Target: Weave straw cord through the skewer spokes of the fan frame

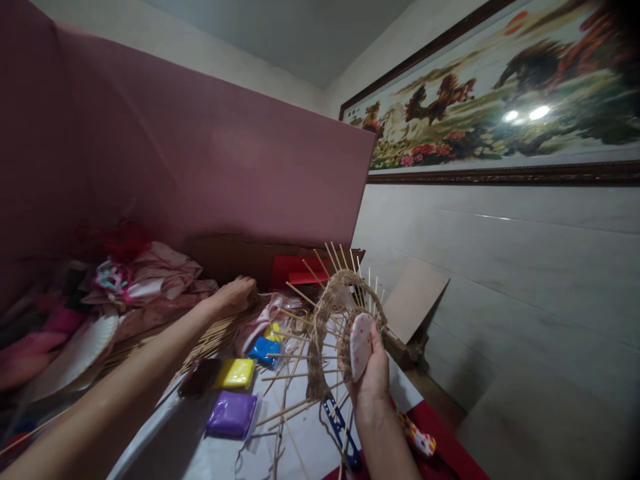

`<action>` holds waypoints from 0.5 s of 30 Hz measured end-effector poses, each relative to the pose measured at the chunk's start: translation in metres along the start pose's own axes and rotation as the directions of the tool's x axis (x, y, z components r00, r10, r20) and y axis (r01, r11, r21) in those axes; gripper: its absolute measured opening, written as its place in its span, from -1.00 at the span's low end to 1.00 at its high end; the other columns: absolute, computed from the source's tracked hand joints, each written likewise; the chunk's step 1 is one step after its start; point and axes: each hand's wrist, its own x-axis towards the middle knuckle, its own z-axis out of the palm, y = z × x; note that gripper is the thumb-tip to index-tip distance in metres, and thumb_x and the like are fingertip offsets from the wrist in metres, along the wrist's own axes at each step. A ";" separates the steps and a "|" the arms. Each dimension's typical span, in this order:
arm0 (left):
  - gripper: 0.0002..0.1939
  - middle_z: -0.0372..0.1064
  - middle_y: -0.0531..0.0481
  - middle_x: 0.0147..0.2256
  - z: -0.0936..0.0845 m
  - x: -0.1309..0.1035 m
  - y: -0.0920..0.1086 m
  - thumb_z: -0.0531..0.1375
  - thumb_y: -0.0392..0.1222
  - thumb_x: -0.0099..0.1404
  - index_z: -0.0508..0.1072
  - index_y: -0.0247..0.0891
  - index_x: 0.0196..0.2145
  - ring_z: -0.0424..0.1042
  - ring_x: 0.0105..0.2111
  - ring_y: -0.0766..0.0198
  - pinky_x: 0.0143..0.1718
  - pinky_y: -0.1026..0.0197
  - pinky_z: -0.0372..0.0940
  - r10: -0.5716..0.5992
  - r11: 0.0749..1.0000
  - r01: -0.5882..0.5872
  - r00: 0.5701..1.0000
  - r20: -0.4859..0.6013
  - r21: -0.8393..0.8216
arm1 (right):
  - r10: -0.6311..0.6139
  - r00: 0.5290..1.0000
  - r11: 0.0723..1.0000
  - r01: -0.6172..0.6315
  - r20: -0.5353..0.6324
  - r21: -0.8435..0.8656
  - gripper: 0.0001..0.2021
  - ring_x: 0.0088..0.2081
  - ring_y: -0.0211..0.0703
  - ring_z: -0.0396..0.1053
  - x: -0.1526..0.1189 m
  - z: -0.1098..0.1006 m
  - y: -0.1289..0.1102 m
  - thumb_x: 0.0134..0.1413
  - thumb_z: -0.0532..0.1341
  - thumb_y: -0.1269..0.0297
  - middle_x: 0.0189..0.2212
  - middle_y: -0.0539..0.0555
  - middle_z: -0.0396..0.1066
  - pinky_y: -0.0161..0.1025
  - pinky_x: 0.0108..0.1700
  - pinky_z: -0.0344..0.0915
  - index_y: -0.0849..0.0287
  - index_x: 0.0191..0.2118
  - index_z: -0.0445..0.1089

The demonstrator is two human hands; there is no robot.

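My right hand [373, 380] grips a half-woven basket piece [320, 333] at its hub, fingers behind and thumb in front. Twisted brown cord forms an arch on the piece, with thin wooden sticks fanning outward. A white pad with red dots [361, 347] covers the hub. Stretched toward the far side, my left hand [240, 295] has its fingers curled down at the far end of a bundle of thin sticks [215, 340]. What those fingers hold, if anything, is hidden. Below the weaving lies a dark blue slotted tool [343, 433].
Purple [231, 415], yellow [236, 373] and blue packets [265, 351] lie on the white table cover [175, 440]. Crumpled pink cloth [165, 273] and a white paper plate [80, 353] are at left. Behind stands a cardboard box [215, 257] beside a pink panel [225, 153].
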 end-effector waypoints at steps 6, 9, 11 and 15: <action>-0.80 0.27 -0.13 -0.16 0.008 -0.009 -0.007 0.11 -0.37 0.04 0.40 -0.18 -0.36 0.32 -0.16 0.11 -0.10 0.13 0.18 -0.024 1.000 0.024 0.999 -0.041 0.001 | 0.038 0.999 0.997 -0.035 -0.035 0.072 -0.70 -0.50 -0.25 0.46 -0.004 0.006 -0.002 -0.07 0.25 0.10 -0.49 -0.03 0.52 -0.32 -0.40 0.40 0.19 -0.24 0.43; -0.84 0.27 -0.11 -0.19 0.012 -0.008 -0.012 0.09 -0.36 0.05 0.40 -0.20 -0.39 0.36 -0.23 0.17 -0.16 0.18 0.20 -0.052 0.999 0.052 0.997 -0.057 0.003 | 0.037 0.999 0.998 -0.035 -0.036 0.045 -0.68 -0.49 -0.24 0.46 -0.004 0.005 -0.002 -0.08 0.25 0.10 -0.48 -0.03 0.52 -0.30 -0.38 0.41 0.19 -0.22 0.43; -0.85 0.29 -0.10 -0.21 0.012 -0.005 -0.015 0.09 -0.36 0.04 0.40 -0.22 -0.41 0.36 -0.25 0.18 -0.21 0.22 0.21 -0.080 0.997 0.080 0.994 -0.072 0.003 | 0.035 0.999 0.999 -0.034 -0.036 0.027 -0.68 -0.51 -0.24 0.45 -0.005 0.005 -0.002 -0.08 0.26 0.10 -0.49 -0.03 0.52 -0.30 -0.38 0.41 0.19 -0.21 0.43; -0.87 0.39 -0.03 -0.39 0.010 0.006 -0.022 0.10 -0.29 0.02 0.43 -0.26 -0.44 0.38 -0.34 0.20 -0.36 0.27 0.21 -0.162 0.987 0.163 0.985 -0.062 -0.001 | 0.049 0.998 0.998 -0.048 -0.031 0.040 -0.66 -0.50 -0.25 0.46 -0.006 0.007 -0.004 -0.06 0.25 0.10 -0.48 -0.03 0.52 -0.32 -0.40 0.40 0.19 -0.17 0.42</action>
